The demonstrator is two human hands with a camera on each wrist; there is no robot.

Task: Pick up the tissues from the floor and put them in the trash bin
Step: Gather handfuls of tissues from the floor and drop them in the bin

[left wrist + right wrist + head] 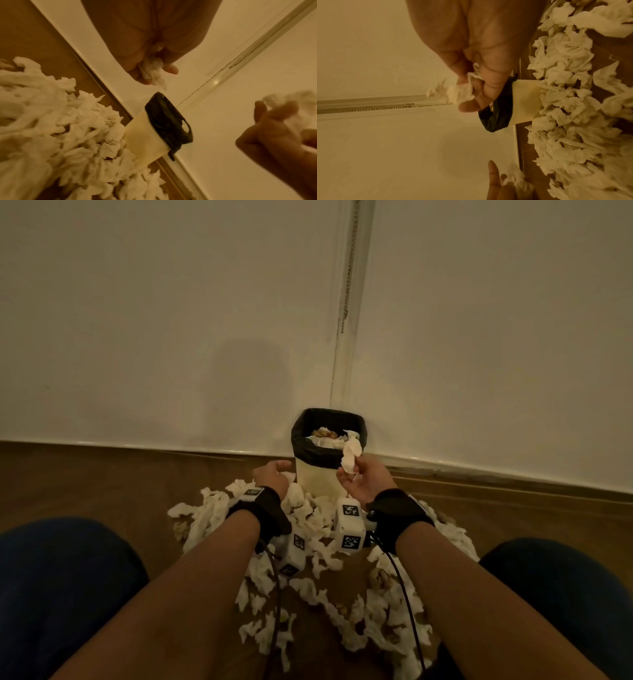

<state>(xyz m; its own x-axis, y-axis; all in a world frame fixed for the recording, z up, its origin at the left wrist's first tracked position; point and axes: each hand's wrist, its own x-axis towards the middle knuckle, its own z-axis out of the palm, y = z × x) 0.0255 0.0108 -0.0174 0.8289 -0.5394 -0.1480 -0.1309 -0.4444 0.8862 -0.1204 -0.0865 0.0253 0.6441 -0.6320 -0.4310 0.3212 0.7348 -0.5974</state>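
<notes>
Crumpled white tissues [318, 518] litter the wooden floor [102, 484] before the cream, black-lined trash bin [320, 477]. Right hand [364, 479], raised beside the rim, pinches one tissue [351, 455]; left hand [274, 474], lower at the bin's left, clasps another [152, 69].

The tissues [308, 518] were soft, crumpled white paper. The trash bin [318, 481] had a smooth, matt cream plastic body and a thin, wrinkled black plastic liner [329, 422]. The floor [102, 481] looked like brown wood; the wall [171, 320] was smooth and matt.
</notes>
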